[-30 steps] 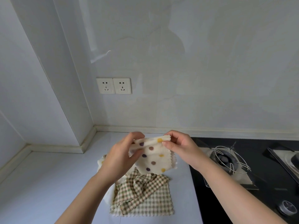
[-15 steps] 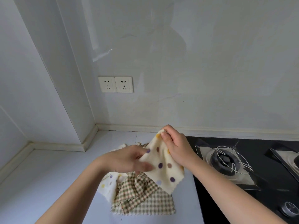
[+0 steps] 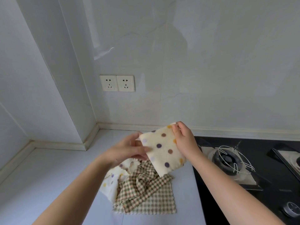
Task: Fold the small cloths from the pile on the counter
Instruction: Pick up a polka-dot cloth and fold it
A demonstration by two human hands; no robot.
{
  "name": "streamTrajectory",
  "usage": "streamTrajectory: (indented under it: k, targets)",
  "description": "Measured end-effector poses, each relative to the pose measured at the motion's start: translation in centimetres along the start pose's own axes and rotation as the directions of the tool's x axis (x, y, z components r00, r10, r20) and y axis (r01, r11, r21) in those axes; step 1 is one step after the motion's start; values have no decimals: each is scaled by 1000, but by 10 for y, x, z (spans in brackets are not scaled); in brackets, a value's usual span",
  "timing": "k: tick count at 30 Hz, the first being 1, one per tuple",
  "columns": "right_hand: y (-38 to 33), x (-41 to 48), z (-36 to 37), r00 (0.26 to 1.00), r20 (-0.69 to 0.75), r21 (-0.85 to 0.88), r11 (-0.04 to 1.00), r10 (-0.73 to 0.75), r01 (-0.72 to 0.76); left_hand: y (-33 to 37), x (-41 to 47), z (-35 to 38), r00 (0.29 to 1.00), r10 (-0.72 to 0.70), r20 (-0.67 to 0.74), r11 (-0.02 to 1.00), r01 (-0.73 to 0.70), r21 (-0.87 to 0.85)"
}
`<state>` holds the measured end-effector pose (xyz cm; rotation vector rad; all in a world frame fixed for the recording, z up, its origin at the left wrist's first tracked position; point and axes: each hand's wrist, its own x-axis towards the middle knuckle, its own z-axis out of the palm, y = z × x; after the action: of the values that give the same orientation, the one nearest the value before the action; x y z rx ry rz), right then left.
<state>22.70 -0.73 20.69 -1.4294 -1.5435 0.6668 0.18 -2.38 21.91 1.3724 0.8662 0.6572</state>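
Above the pile on the counter (image 3: 48,172), both hands hold one cream polka-dot cloth (image 3: 164,149) up in the air, tilted, its lower corner hanging just over the heap. Her right hand (image 3: 184,140) pinches the top corner between thumb and fingertips, closed tight on the fabric; the left hand (image 3: 129,149) grips the left edge, thumb on the front and fingers curled behind — neither is loose. Below lie three more cloths that I can count: a second dotted cream one (image 3: 112,181) on the left, a crumpled green-brown checked one (image 3: 141,182) across the middle, and a paler checked one (image 3: 159,203) spread flat underneath. Two wall sockets (image 3: 117,83) sit side by side behind, and a black hob (image 3: 267,181) — one burner with a wire ring — adjoins the counter on the right.
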Motion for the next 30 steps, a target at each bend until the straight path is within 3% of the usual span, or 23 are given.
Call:
streamTrajectory:
  k: [3,6,8,11,12,14,17,19,20,22,24,25,30]
  targets:
    - [2,2,7,982,-61,148,975,177,-167,-15,10,24,967,-94,-237,914,-10,-407]
    - [3,5,18,933,-55,369,875,356,-313,-22,22,48,899,-335,-281,845,155,-512]
    - [6,7,22,922,-81,376,868,379,-324,-28,32,58,820,-369,-437,881,160,-445]
    - [10,8,20,932,-202,262,933,302,-246,-36,42,63,720,-82,-689,988,149,37]
    - [11,9,18,932,-237,242,945,276,-218,-35,41,65,704,6,-711,977,147,155]
    - [15,9,15,932,-263,227,955,251,-193,-36,36,67,733,56,-678,980,91,179]
    - [21,6,14,953,-208,225,959,220,-173,-32,26,62,915,-95,-393,971,-1,-237]
    - [24,3,17,970,-160,224,964,182,-144,-28,25,57,956,-167,-241,912,57,-406]
    - [24,1,18,976,-142,216,968,163,-130,-27,29,57,942,-206,-266,907,81,-413]
    - [25,-1,21,982,-130,185,976,137,-112,-25,42,61,840,-263,-475,937,105,-334]
    - [26,1,22,981,-144,162,981,129,-105,-25,52,65,719,-203,-664,976,96,-194]
    - [26,2,22,980,-152,159,982,126,-101,-26,54,66,692,-156,-705,987,81,-139]
    - [27,4,22,988,-101,196,976,118,-97,-24,58,61,672,-91,-735,996,51,-76]
